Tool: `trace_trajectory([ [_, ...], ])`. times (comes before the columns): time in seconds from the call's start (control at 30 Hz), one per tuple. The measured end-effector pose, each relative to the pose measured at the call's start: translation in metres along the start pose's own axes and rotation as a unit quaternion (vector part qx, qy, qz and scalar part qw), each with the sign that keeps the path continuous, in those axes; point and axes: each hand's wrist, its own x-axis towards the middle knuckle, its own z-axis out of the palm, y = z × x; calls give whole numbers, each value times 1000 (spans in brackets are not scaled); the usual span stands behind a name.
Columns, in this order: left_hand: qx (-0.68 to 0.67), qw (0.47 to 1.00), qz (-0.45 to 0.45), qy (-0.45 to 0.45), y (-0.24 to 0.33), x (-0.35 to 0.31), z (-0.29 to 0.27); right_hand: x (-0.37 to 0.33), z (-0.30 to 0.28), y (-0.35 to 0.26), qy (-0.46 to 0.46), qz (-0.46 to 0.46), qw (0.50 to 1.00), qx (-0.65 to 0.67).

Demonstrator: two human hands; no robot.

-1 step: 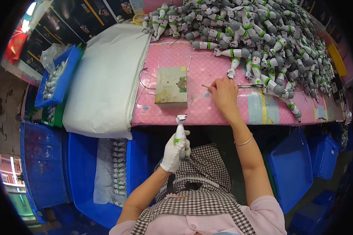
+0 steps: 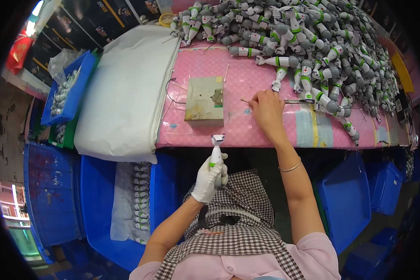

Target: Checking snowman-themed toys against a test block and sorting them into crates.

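A red bag point(image 2: 17, 55) is bearing faint gold characters, and dark panels point(image 2: 87, 23) are carrying pale print, neither showing legibly.

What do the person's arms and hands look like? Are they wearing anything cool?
The left hand wears a white glove that ends at the wrist. The right hand has no glove, but a thin, shiny, silver-coloured bangle circles the right forearm. Both arms have short, pale pink sleeves, so the forearms are uncovered.
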Motion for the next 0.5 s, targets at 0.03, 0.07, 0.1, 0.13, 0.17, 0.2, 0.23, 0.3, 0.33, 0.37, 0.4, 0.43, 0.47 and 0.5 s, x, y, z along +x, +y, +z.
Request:
trace_trajectory([
  [0.03,16,1000,9,4,-2,3,-2,-1,1,-1,10,-17,997,72],
  [0.07,28,1000,8,-1,-3,7,-5,-4,0,-4,19,-28,989,143],
  [0.1,58,998,13,2,-2,11,-9,-9,-3,-6,15,-39,989,145],
  [0.13,90,996,1,18,-1,14,-13,-18,-9,-8,-60,-38,952,297],
  [0.17,106,994,8,24,-1,16,-16,-28,-13,-12,-124,-46,885,447],
  [0.2,102,995,7,21,0,19,-19,-35,-15,-16,-140,-32,887,440],
  [0.23,132,991,9,24,-1,21,-21,-41,-15,-20,-144,-78,875,456],
  [0.3,164,986,4,28,-1,24,-22,-48,-15,-25,-145,-129,864,465],
  [0.33,166,985,4,34,-1,25,-21,-49,-13,-26,-146,-127,864,465],
  [0.37,176,984,7,36,-2,25,-21,-49,-12,-27,-137,-146,872,447],
  [0.4,183,982,10,38,-2,26,-20,-48,-11,-27,-122,-161,879,432],
  [0.43,184,982,8,37,-2,26,-20,-47,-10,-27,-129,-163,880,427],
  [0.47,182,982,11,40,-2,25,-20,-46,-9,-26,-130,-170,883,418],
  [0.5,181,982,9,47,-1,25,-20,-44,-9,-26,-139,-181,885,405],
])
